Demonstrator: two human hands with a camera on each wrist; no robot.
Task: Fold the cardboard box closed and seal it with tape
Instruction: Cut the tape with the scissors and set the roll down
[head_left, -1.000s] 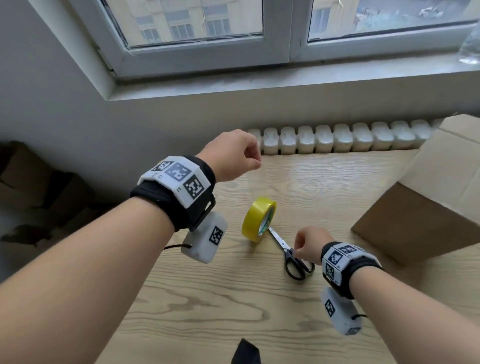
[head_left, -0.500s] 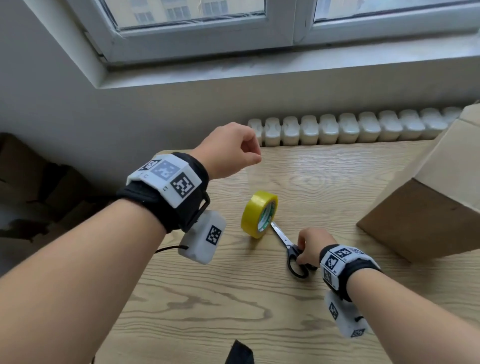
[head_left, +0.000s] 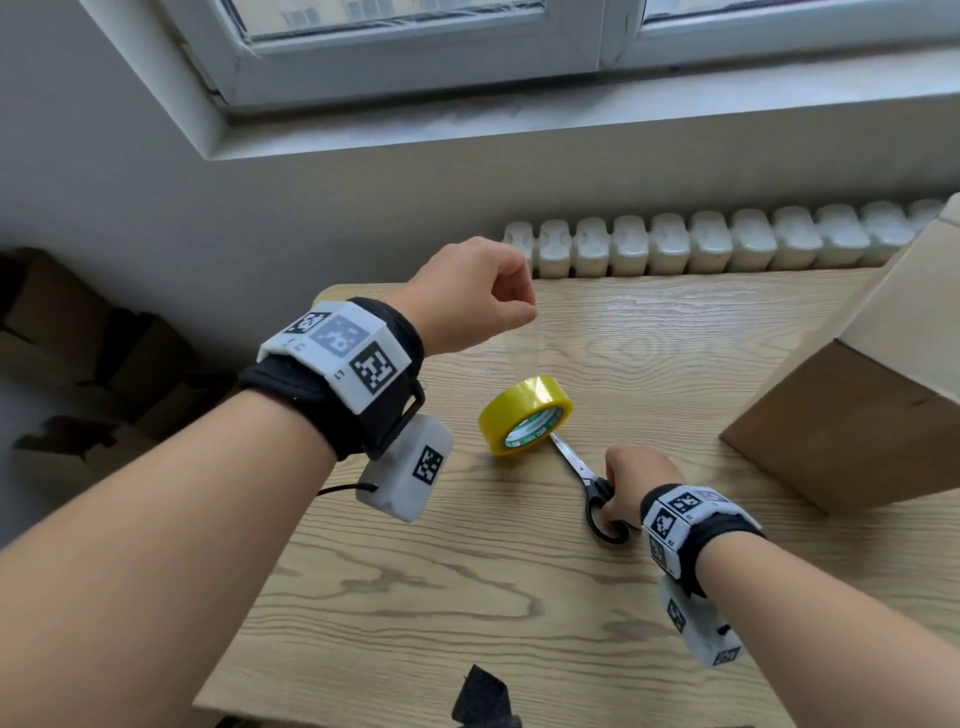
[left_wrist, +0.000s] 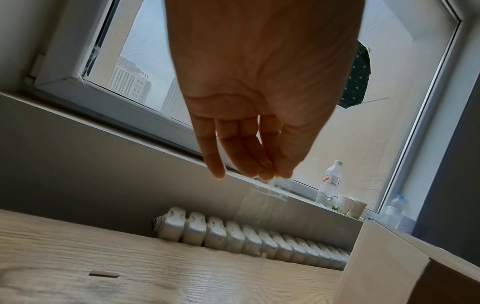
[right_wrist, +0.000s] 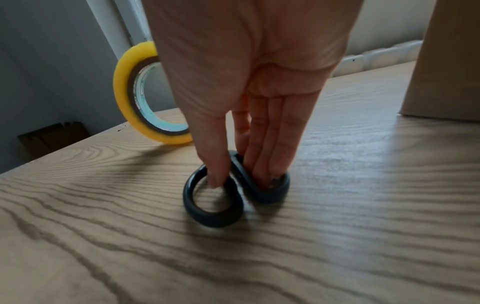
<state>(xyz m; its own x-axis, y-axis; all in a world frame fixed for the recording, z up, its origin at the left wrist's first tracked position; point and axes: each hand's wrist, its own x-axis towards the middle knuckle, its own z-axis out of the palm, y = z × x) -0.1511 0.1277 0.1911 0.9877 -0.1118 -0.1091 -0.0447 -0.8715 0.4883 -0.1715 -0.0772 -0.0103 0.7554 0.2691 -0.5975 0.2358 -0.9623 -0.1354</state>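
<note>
Right hand (head_left: 631, 480) has dropped from beside the black-handled steel scissors (head_left: 592, 491) onto their handle loops; left hand (head_left: 467, 296) has barely shifted, raised behind the yellow roll of clear packing tape (head_left: 525, 414). Right wrist view: thumb tip sits in one loop, the other fingers (right_wrist: 272, 144) are pressed together into the second loop, scissors flat on the light wood-grain worktop (head_left: 467, 597), blades pointing at the roll. Left wrist view: thumb and fingertips (left_wrist: 262, 164) pinch a clear strip of tape (left_wrist: 262, 207) that hangs below them; can't tell whether its far end is attached to the roll. Roll stands on edge, just beyond the scissor tips. Brown cardboard box (head_left: 857, 405) sits well right of the roll, near the white radiator (head_left: 727, 241); its top is out of frame, so flap state unknown. Step, I'd judge: fetching scissors to cut tape. Next move needs the loops properly seated on the fingers, scissors lifted, blades opened across the strip while the left hand keeps it taut and off the worktop.
</note>
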